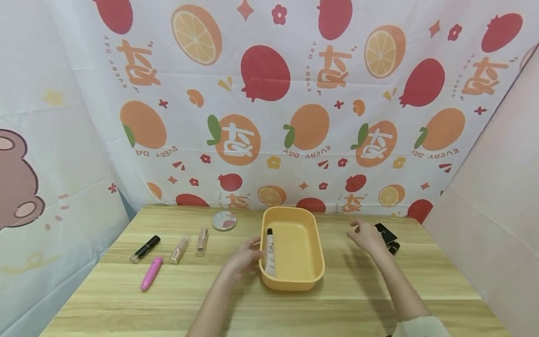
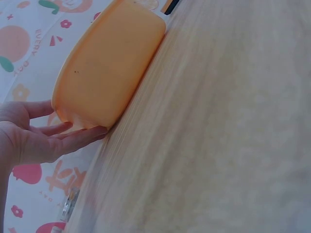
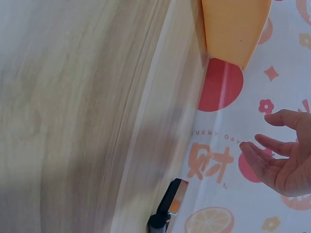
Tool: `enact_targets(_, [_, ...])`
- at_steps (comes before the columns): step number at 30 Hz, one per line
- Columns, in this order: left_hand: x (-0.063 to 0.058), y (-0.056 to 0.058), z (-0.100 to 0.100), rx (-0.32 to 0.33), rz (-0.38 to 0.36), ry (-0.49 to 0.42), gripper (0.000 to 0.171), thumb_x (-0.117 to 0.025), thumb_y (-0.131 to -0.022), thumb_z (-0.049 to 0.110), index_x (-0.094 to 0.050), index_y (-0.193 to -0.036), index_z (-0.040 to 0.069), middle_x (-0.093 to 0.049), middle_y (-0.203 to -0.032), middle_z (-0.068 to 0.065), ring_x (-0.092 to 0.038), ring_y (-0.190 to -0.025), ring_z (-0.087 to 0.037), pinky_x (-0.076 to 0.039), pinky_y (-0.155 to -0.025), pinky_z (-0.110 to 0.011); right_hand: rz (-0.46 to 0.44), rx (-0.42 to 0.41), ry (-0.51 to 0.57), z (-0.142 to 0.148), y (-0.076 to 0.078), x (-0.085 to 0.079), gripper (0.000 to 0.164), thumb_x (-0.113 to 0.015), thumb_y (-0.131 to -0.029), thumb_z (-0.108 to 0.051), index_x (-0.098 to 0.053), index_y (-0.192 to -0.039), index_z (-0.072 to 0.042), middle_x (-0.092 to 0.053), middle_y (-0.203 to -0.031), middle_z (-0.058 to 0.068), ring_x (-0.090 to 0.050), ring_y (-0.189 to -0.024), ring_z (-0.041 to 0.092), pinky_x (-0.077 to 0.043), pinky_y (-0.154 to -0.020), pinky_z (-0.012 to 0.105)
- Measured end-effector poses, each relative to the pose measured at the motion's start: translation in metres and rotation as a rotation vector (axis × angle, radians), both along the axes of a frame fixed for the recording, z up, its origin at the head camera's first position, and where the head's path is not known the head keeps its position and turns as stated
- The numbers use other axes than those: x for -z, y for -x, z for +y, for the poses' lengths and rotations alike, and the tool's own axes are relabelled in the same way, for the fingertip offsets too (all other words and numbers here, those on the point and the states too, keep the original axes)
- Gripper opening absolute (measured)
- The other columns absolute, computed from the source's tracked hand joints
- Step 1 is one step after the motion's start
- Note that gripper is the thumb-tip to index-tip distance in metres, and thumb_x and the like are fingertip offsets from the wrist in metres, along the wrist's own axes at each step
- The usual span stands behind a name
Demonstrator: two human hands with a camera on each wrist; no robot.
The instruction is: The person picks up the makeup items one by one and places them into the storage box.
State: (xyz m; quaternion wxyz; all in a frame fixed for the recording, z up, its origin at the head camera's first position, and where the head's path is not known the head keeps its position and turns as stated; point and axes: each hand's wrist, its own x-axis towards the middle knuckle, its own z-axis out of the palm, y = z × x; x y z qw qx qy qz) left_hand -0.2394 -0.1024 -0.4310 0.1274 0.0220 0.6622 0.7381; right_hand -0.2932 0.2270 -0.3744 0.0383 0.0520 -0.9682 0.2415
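Observation:
A yellow plastic bin stands mid-table. Inside, a white tube with a black cap lies along its left wall, with "TWG" lettering showing. My left hand is at the bin's left side, its extended fingers touching the outer wall and the thumb near the rim. To the right of the bin, my right hand hovers above the table with loosely bent fingers and nothing in them, as the right wrist view also shows. Just beyond that hand are a flat black case and a small black cylinder, partly hidden.
On the left lie a black-capped tube, a pink pen-shaped item and two clear-and-pink lipstick-like tubes. A round compact-like disc sits near the back edge. A fruit-print cloth hangs behind the wooden table.

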Motion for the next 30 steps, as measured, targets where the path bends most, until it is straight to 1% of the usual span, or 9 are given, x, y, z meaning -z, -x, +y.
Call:
enact_targets(5, [-0.001, -0.001, -0.001, -0.009, -0.008, -0.002, 0.059, -0.049, -0.087, -0.003, -0.020, -0.139, -0.011, -0.025, -0.138, -0.035, -0.038, -0.118, -0.047, -0.042, -0.088, -0.053, -0.003, 0.016, 0.000, 0.008, 0.000, 0.003, 0.038, -0.059, -0.086, -0.019, -0.056, -0.115, 0.005, -0.061, -0.097, 0.023, -0.058, -0.085, 0.037, -0.047, -0.068, 0.049])
enact_targets(13, [0.003, -0.001, -0.001, 0.013, -0.004, 0.005, 0.059, -0.049, -0.087, -0.002, -0.021, -0.139, -0.011, -0.025, -0.138, -0.035, -0.037, -0.119, -0.046, -0.042, -0.089, -0.052, -0.008, 0.024, 0.003, 0.023, -0.005, 0.008, 0.037, -0.059, -0.086, -0.019, -0.055, -0.113, 0.007, -0.060, -0.099, 0.026, -0.057, -0.089, 0.040, -0.047, -0.069, 0.050])
enact_targets(20, [0.004, -0.001, 0.000, 0.011, 0.002, 0.006, 0.059, -0.049, -0.087, -0.003, -0.021, -0.138, -0.012, -0.024, -0.137, -0.035, -0.037, -0.119, -0.047, -0.042, -0.088, -0.053, -0.005, 0.032, 0.022, 0.035, -0.005, 0.011, 0.038, -0.057, -0.086, -0.019, -0.055, -0.112, 0.010, -0.060, -0.099, 0.025, -0.055, -0.093, 0.040, -0.046, -0.074, 0.050])
enact_targets(27, [0.002, -0.002, 0.000, -0.002, -0.010, 0.005, 0.058, -0.048, -0.088, -0.002, -0.021, -0.139, -0.011, -0.025, -0.138, -0.034, -0.036, -0.120, -0.046, -0.042, -0.089, -0.053, -0.005, 0.029, 0.032, 0.047, -0.003, 0.013, 0.037, -0.056, -0.087, -0.019, -0.054, -0.110, 0.010, -0.060, -0.094, 0.022, -0.056, -0.088, 0.038, -0.046, -0.073, 0.049])
enact_targets(30, [0.001, -0.001, 0.000, -0.004, -0.009, 0.001, 0.059, -0.048, -0.088, -0.002, -0.021, -0.139, -0.011, -0.025, -0.138, -0.034, -0.036, -0.120, -0.046, -0.041, -0.089, -0.054, -0.014, 0.037, 0.025, 0.052, -0.002, 0.013, 0.039, -0.055, -0.088, -0.020, -0.053, -0.110, 0.012, -0.060, -0.094, 0.024, -0.056, -0.085, 0.037, -0.046, -0.071, 0.048])
